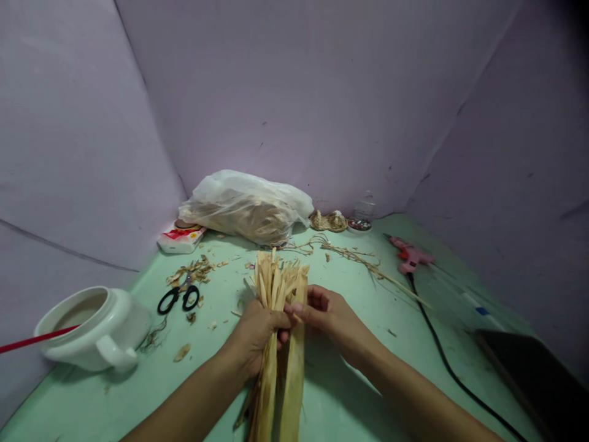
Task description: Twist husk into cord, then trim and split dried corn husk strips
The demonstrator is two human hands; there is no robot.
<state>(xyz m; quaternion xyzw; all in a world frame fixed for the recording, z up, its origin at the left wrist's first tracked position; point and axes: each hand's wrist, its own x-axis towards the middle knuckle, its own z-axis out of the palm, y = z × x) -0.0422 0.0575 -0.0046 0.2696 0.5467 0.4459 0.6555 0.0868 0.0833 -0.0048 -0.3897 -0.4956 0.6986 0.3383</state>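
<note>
A bundle of dry, straw-coloured plant strips (265,393) stands upright in front of me, its ragged ends fanned out at the top. My left hand (258,328) is closed round the bundle below those ends. On its right side, my right hand (329,316) pinches one wide, flat dried strip (293,387) between thumb and fingers, close against the bundle. The fingertips of both hands nearly meet in the middle. The lower ends of the strips run out of view at the bottom.
Black-handled scissors (178,299) lie left among dry scraps (196,270), near a white ceramic pot (103,331). A plastic bag (248,205) and a small box (181,239) sit at the back. To the right are a pink glue gun (411,255), its black cord and a dark flat object (534,374).
</note>
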